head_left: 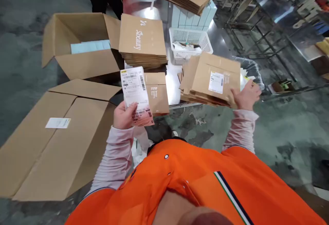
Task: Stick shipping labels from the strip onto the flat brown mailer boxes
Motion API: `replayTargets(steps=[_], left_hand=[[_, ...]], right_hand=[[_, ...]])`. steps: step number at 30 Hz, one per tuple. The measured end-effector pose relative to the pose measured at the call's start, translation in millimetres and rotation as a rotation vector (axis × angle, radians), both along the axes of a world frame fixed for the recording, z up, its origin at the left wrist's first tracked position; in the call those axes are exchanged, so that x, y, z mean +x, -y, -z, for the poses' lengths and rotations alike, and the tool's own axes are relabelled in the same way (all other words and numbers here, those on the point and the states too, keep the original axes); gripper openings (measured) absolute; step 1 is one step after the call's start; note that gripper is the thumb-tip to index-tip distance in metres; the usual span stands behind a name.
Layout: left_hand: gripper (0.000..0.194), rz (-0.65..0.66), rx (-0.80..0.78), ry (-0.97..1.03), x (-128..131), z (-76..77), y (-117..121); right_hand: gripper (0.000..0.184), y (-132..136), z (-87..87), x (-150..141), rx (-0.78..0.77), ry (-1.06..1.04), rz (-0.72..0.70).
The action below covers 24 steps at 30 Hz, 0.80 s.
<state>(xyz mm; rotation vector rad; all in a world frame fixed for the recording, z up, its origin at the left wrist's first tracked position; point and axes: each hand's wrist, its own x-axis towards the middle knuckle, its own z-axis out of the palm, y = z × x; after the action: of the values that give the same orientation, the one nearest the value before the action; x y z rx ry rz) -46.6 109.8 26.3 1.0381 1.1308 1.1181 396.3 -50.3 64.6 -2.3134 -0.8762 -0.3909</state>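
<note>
White labels (135, 84), left of centre, we find clamped in the left hand's (123, 116) fingers, presumably for reading; the right hand (247, 95), fingers apart, apparently steadies the flat cartons (203, 77), right of centre.

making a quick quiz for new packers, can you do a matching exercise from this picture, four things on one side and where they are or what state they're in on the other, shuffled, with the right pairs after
Things
1. left hand
2. white basket
3. right hand
4. open carton

Places and states
A. at the edge of the labelled cardboard stack
B. has pale blue boxes inside
C. gripping printed sheets
D. has white items inside

Right pairs: 1-C, 2-D, 3-A, 4-B
</note>
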Motion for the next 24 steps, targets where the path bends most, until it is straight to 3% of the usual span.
replayTargets(steps=[1, 2, 5, 7, 9, 11, 14, 17, 20, 24], left_hand=[[0.055, 0.011, 0.004, -0.017, 3.3, 4.8, 7.7], [0.055, 0.027, 0.004, -0.037, 7.0, 9.1, 15.9], [0.054, 0.167, -0.045, -0.141, 14.8, 17.9, 37.2], [0.051, 0.264, -0.069, -0.218, 12.9, 20.3, 43.6], [0.049, 0.234, -0.049, -0.227, 5.6, 21.7, 42.8], [0.05, 0.107, -0.026, -0.188, -3.2, 24.7, 37.9], [0.046, 0.02, -0.047, -0.162, -9.4, 35.2, 32.3], [0.041, -0.037, -0.043, -0.167, -4.0, 50.0, 32.0], [0.046, -0.152, -0.017, -0.208, 4.2, 63.1, 31.6], [0.035, -0.083, 0.038, -0.173, 6.3, 75.3, 26.7]], right_hand=[[0.074, -11.5, 4.2, -23.4, -0.05, -0.027, -0.083], [0.078, -25.7, 11.5, -55.3, -0.055, -0.147, -0.276], [0.084, -66.5, 45.9, -171.9, -0.127, -0.756, -0.982], [0.071, -80.2, 70.3, -237.4, -0.014, -1.018, -1.074], [0.06, -83.8, 87.3, -276.0, 0.04, -1.129, -1.063], [0.058, -86.3, 93.1, -288.6, -0.004, -1.151, -1.1], [0.057, -101.2, 85.2, -282.9, -0.047, -1.066, -1.134], [0.044, -122.9, 74.8, -276.4, -0.102, -0.932, -1.14], [0.045, -139.7, 74.0, -274.4, -0.214, -0.943, -1.142], [0.049, -154.9, 78.9, -269.1, -0.469, -1.039, -1.194]])
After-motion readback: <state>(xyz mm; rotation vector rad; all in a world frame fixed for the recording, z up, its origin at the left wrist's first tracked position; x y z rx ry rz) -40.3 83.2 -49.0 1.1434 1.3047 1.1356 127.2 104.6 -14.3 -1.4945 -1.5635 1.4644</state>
